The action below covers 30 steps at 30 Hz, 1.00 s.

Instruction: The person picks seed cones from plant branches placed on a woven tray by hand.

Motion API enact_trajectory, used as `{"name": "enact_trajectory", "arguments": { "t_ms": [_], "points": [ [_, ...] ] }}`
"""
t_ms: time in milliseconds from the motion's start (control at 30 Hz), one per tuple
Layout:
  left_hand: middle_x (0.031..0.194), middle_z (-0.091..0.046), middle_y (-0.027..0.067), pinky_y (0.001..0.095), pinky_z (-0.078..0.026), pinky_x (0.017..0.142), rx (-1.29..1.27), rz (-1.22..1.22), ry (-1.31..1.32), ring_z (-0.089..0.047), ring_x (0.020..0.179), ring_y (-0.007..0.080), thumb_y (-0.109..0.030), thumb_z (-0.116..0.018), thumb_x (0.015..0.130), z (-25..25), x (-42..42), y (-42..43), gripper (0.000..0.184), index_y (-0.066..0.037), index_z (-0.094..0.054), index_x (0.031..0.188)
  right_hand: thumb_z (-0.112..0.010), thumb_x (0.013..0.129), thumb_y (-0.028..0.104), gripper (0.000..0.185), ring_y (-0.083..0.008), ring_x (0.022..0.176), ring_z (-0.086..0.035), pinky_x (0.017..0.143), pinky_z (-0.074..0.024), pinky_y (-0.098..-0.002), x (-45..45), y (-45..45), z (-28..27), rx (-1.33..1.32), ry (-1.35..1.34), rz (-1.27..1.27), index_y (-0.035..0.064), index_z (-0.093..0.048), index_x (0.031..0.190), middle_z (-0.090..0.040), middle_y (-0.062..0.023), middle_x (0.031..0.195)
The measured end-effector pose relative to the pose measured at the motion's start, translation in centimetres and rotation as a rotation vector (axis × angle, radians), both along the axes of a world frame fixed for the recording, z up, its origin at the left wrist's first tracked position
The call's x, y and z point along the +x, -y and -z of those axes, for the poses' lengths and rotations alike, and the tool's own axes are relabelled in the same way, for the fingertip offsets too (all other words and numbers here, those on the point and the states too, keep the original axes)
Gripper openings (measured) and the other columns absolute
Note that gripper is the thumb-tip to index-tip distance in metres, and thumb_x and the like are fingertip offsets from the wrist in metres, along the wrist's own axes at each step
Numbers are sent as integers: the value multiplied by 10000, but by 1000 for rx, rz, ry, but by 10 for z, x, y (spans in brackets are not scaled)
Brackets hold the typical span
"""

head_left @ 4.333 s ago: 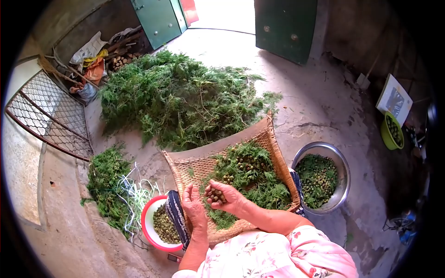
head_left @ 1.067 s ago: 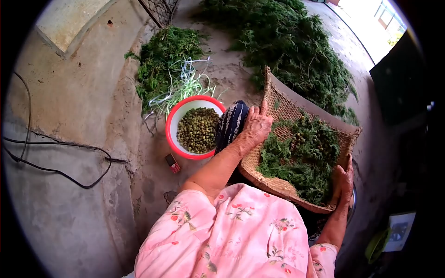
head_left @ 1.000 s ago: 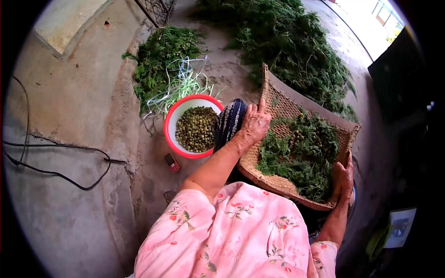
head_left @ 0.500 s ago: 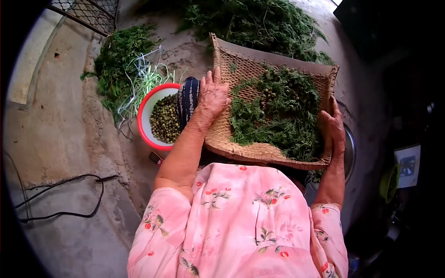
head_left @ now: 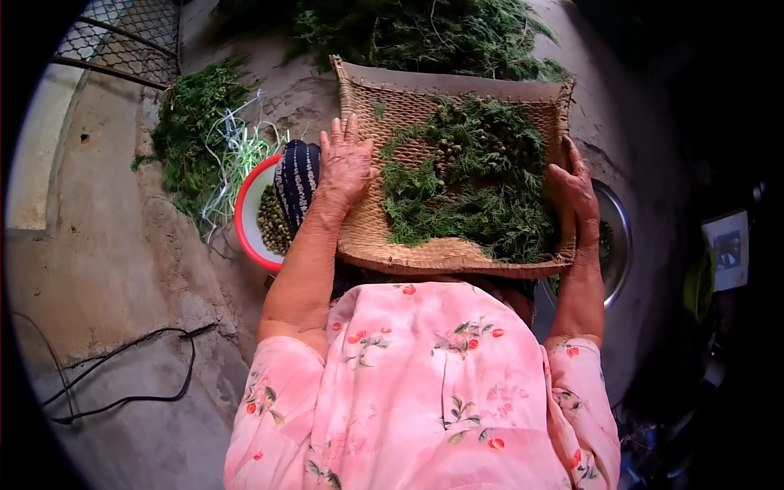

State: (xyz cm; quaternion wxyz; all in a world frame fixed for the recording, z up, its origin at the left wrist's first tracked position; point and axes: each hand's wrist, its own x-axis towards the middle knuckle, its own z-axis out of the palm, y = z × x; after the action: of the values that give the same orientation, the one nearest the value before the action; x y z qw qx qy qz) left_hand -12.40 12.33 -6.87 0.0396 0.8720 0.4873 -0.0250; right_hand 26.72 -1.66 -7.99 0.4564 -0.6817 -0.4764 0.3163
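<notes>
A woven wicker winnowing basket (head_left: 359,233) is held over my lap, its flat edge on the far side. Green feathery sprigs (head_left: 482,216) cover most of its middle and right, with small round brownish cones (head_left: 498,151) among them. My left hand (head_left: 345,169) grips the left side, fingers stretched along the rim and thumb toward the inside. On the right rim, my right hand (head_left: 576,192) is closed, thumb inside and fingers partly hidden behind the edge. Left of the basket, a red-rimmed white basin (head_left: 242,214) contains small round greenish cones (head_left: 273,224), partly covered by my dark patterned knee (head_left: 297,175).
A large pile of green branches (head_left: 425,37) lies beyond the basket. At left are a smaller heap (head_left: 192,114) and pale plastic strips (head_left: 241,155). A metal bowl (head_left: 625,245) stands at right. A black cable (head_left: 155,398) crosses the concrete floor.
The basket and both hands appear slightly further left and higher in view, as the whole view has shifted. My left knee now covers more of the basin; more of the metal bowl shows.
</notes>
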Motion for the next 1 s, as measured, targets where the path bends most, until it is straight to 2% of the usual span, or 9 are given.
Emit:
{"name": "enact_trajectory", "arguments": {
  "t_ms": [333,500,533,733,800,833,900,933,1000],
  "points": [
    [1477,-140,183,530,-151,1071,-28,-7,2,-143,1338,425,-365,-723,691,1,1,-3,579,-140,-546,1194,-603,765,136,698,-216,1249,-362,1034,-269,-291,-4,-1,0,60,-163,-47,19,-298,1382,-371,-144,1375],
    [1471,-161,186,536,-170,1064,5,20,18,-157,1335,424,-340,-717,700,3,0,-2,526,-128,-560,1155,-604,766,147,695,-214,1244,-372,1034,-271,-289,-6,2,-5,15,25,0,5,-303,1376,-386,-141,1368],
    [1466,-171,189,544,-168,1063,28,32,56,-156,1335,427,-320,-715,707,5,-1,-3,482,-109,-570,1116,-604,766,147,695,-214,1244,-372,1034,-271,-289,-6,2,-5,12,25,12,5,-303,1376,-386,-141,1368],
    [1452,-206,194,560,-163,1056,54,52,9,-197,1318,438,-316,-706,709,4,2,-7,476,-114,-571,1118,-621,759,154,739,-207,1258,-362,1030,-282,-286,-12,1,-11,-89,81,23,15,-267,1393,-368,-138,1392],
    [1443,-226,200,570,-138,1057,84,66,15,-201,1316,441,-309,-703,708,1,4,-8,465,-107,-573,1106,-634,757,156,730,-246,1257,-377,1026,-305,-305,-6,2,-5,-80,134,16,46,-288,1390,-373,-155,1380],
    [1438,-254,185,562,-133,1062,62,42,-96,-198,1324,419,-348,-680,732,-5,9,-9,531,-144,-533,1199,-639,756,161,713,-285,1255,-373,1029,-308,-332,-5,1,-7,-145,366,4,67,-308,1381,-371,-171,1370],
    [1432,-266,184,560,-137,1062,77,66,-129,-206,1325,407,-344,-677,736,-6,14,-14,515,-143,-537,1188,-663,748,178,644,-383,1228,-359,1024,-316,-414,-20,-1,-16,-249,895,61,105,-394,1329,-381,-204,1324],
    [1426,-279,182,558,-140,1062,93,85,-169,-213,1325,394,-341,-674,740,-5,15,-17,500,-141,-541,1178,-663,748,178,644,-383,1228,-359,1024,-316,-414,-25,-6,-21,-254,897,60,105,-394,1329,-381,-204,1324],
    [1407,-310,183,554,-149,1059,112,118,-141,-236,1323,368,-328,-666,751,-4,21,-22,460,-129,-548,1149,-662,756,174,590,-391,1238,-341,1025,-301,-436,-35,-18,-29,-188,1139,-63,94,-435,1295,-393,-195,1318]
  ]
}}
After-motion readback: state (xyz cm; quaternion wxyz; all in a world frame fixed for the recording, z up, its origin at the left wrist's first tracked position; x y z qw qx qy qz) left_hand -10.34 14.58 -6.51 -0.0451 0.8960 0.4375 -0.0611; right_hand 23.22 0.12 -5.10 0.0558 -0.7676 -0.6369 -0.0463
